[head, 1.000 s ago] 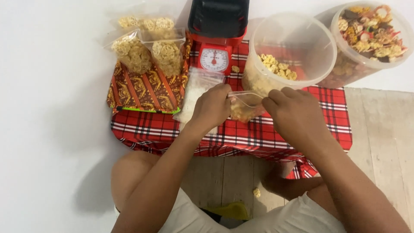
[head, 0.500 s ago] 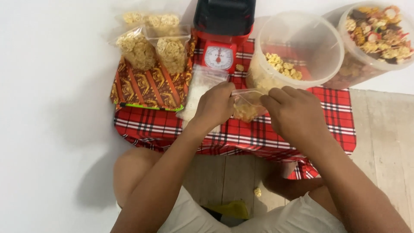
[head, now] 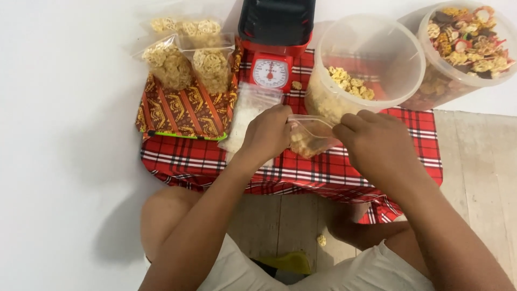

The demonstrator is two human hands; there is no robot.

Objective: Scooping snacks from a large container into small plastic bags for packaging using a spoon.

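Note:
A small clear plastic bag (head: 311,136) with a few yellow snack pieces in it hangs over the red plaid cloth (head: 344,167). My left hand (head: 266,133) pinches the bag's left top edge. My right hand (head: 374,145) grips its right top edge, so the mouth is held between both hands. Just behind the bag stands a large clear tub (head: 366,62) with yellow snack pieces at its bottom. A stack of empty clear bags (head: 245,116) lies under my left hand.
A red kitchen scale (head: 272,67) with a black tray stands at the back. Filled snack bags (head: 186,62) rest on a patterned box (head: 183,113) at the left. A second tub (head: 463,43) of mixed snacks is at the far right. One loose piece (head: 321,240) lies on the wooden floor.
The bag's mouth has spread wider between my hands, and my right hand has shifted slightly right. The view has wobbled a little.

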